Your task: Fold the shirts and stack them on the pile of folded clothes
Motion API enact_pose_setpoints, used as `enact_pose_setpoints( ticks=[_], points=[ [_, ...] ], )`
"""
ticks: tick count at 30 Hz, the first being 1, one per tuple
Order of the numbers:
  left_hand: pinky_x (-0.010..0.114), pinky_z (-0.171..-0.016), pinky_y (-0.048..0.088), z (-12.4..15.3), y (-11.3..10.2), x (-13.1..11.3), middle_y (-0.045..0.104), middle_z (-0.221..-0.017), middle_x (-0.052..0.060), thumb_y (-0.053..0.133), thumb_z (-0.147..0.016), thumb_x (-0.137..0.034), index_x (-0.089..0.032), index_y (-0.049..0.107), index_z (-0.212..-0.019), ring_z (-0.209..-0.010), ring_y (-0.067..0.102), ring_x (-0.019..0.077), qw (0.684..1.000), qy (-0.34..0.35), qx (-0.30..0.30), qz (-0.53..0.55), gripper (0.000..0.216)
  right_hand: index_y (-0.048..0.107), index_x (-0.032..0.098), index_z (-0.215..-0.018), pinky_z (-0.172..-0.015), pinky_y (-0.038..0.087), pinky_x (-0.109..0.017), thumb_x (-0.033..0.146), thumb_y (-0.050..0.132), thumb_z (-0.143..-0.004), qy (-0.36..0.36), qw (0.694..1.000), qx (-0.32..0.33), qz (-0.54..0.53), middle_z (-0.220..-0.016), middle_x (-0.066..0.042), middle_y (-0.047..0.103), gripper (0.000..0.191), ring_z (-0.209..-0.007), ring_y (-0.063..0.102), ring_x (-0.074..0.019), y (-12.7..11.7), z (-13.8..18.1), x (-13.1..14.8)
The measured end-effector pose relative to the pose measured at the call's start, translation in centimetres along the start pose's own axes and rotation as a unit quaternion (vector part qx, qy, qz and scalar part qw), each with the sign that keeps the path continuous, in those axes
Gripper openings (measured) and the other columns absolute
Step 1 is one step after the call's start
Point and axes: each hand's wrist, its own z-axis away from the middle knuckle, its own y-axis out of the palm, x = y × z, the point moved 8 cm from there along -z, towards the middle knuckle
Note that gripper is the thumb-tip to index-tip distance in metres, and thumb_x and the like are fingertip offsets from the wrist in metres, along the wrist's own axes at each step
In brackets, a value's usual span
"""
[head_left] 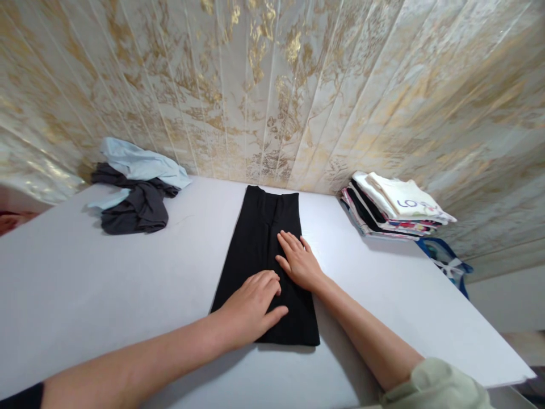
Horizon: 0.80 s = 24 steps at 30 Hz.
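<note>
A black garment (244,255), which looks like trousers or a skirt, lies flat on the white table in front of me. Its narrower end points to the wall and its wider end towards me. My right hand (300,266) rests flat on its right side, fingers stretched out. Over the lower middle of the cloth is my left hand (252,309), its fingers slightly bent and its thumb apart, holding nothing. Whether the left palm presses on the cloth cannot be made out.
Crumpled dark grey clothing (136,210) and a light blue garment (140,162) lie at the back left of the white table (106,289). A stack of folded clothes (395,204) stands at the back right. Beyond the right edge is a blue-trimmed bag (449,264). A gold-patterned curtain (264,85) hangs behind.
</note>
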Motion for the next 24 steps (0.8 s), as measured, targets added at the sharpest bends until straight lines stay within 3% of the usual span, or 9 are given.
enact_pose_setpoints(
  ticks=[2,4,7,11,14,18,21,24],
  points=[
    [0.040,-0.105,0.042,-0.7,-1.2,1.4,0.059,-0.122,0.010,0.041,-0.095,-0.029,-0.018,0.057,-0.104,-0.121,0.051,0.0210,0.999,-0.016,-0.047,-0.006,0.021,0.028,0.020,-0.149,-0.116,0.020,-0.043,0.039,0.039,-0.096,-0.061,0.998,0.022,-0.016,-0.155,-0.007,0.027,0.058,-0.143,0.024,-0.0205,-0.3,3.1,2.3],
    [0.040,-0.110,0.036,-1.2,-1.9,3.2,0.055,-0.132,0.010,0.034,-0.097,-0.025,-0.017,0.054,-0.120,-0.128,0.045,0.0204,0.995,-0.031,-0.085,-0.044,0.031,0.028,0.023,-0.150,-0.117,0.021,-0.043,0.039,0.043,-0.094,-0.101,0.993,0.046,-0.036,-0.156,-0.005,0.027,0.060,-0.143,0.023,-0.0209,-0.8,5.9,4.0],
    [0.046,-0.115,0.027,-1.8,-0.9,5.3,0.039,-0.150,0.008,0.038,-0.096,-0.031,-0.019,0.042,-0.138,-0.139,0.032,0.0238,0.992,-0.029,-0.061,-0.110,0.044,0.034,0.027,-0.147,-0.116,0.025,-0.043,0.035,0.045,-0.094,-0.136,0.984,0.078,-0.088,-0.152,-0.003,0.034,0.055,-0.141,0.027,-0.0208,-2.2,8.2,5.4],
    [0.047,-0.116,0.023,-1.8,0.1,5.8,0.026,-0.157,0.003,0.038,-0.096,-0.033,-0.026,0.034,-0.145,-0.142,0.026,0.0234,0.988,-0.029,-0.037,-0.150,0.050,0.051,0.022,-0.136,-0.111,0.034,-0.036,0.026,0.035,-0.097,-0.104,0.984,0.044,-0.138,-0.141,-0.005,0.051,0.042,-0.132,0.043,-0.0167,-3.8,6.7,3.8],
    [0.046,-0.116,0.023,-1.7,0.2,5.2,0.024,-0.158,0.002,0.037,-0.096,-0.034,-0.029,0.032,-0.147,-0.143,0.026,0.0225,0.987,-0.023,-0.032,-0.156,0.051,0.042,0.015,-0.142,-0.114,0.029,-0.041,0.031,0.041,-0.095,-0.058,0.995,0.002,-0.084,-0.148,-0.010,0.041,0.050,-0.137,0.036,-0.0213,-3.0,4.9,2.0],
    [0.046,-0.116,0.020,-1.6,0.5,5.0,0.033,-0.154,0.002,0.038,-0.096,-0.043,-0.028,0.039,-0.143,-0.141,0.028,0.0228,0.987,-0.016,-0.016,-0.160,0.050,0.029,0.014,-0.149,-0.117,0.021,-0.045,0.039,0.045,-0.093,-0.056,0.998,0.011,-0.035,-0.155,-0.010,0.028,0.063,-0.142,0.025,-0.0235,-0.7,5.2,2.2],
    [0.043,-0.116,0.020,-1.6,0.5,5.0,0.030,-0.155,0.003,0.036,-0.096,-0.048,-0.026,0.039,-0.143,-0.141,0.029,0.0221,0.986,-0.015,-0.017,-0.165,0.053,0.025,0.017,-0.150,-0.117,0.020,-0.043,0.042,0.045,-0.093,-0.069,0.997,0.022,-0.028,-0.155,-0.008,0.026,0.066,-0.143,0.023,-0.0216,-0.1,6.3,2.5],
    [0.043,-0.116,0.019,-1.6,0.5,5.0,0.029,-0.155,0.002,0.034,-0.095,-0.052,-0.025,0.038,-0.144,-0.141,0.028,0.0221,0.986,-0.012,-0.011,-0.168,0.056,0.026,0.019,-0.150,-0.116,0.020,-0.044,0.043,0.043,-0.094,-0.033,0.999,0.028,-0.022,-0.155,-0.007,0.027,0.063,-0.143,0.024,-0.0206,-0.1,6.2,0.6]
  ],
)
